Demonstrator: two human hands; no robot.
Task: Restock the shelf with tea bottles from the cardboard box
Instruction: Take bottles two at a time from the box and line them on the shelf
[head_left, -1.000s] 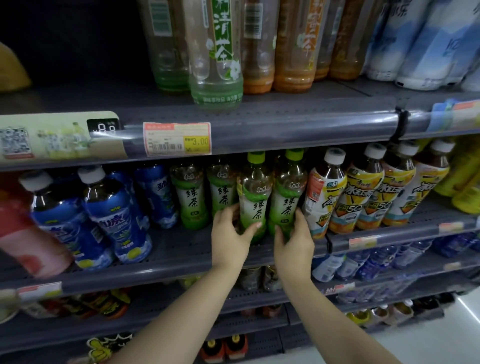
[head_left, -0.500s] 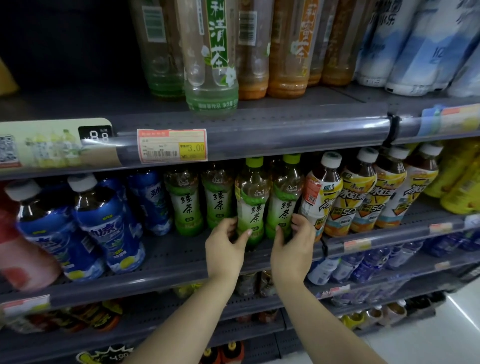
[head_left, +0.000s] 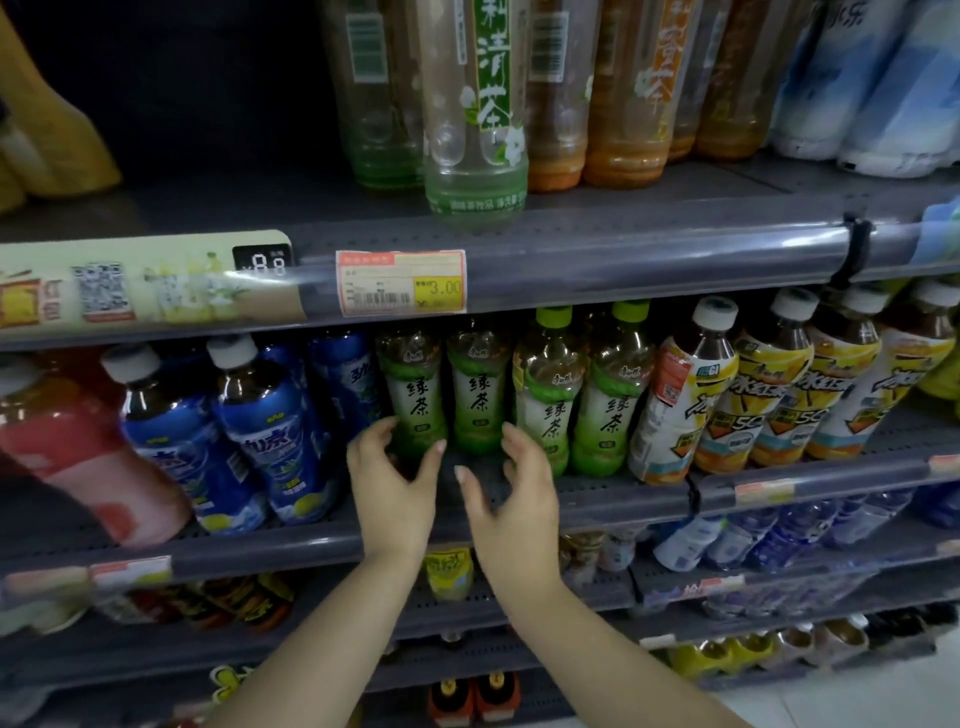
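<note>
Hovering open hands before green tea bottles.

On the middle shelf, bare deck lies open in front of the two set-back green tea bottles. The blue-labelled bottles wall that gap on its left, the two forward green tea bottles on its right. The price rail above caps the headroom over the gap.
</note>
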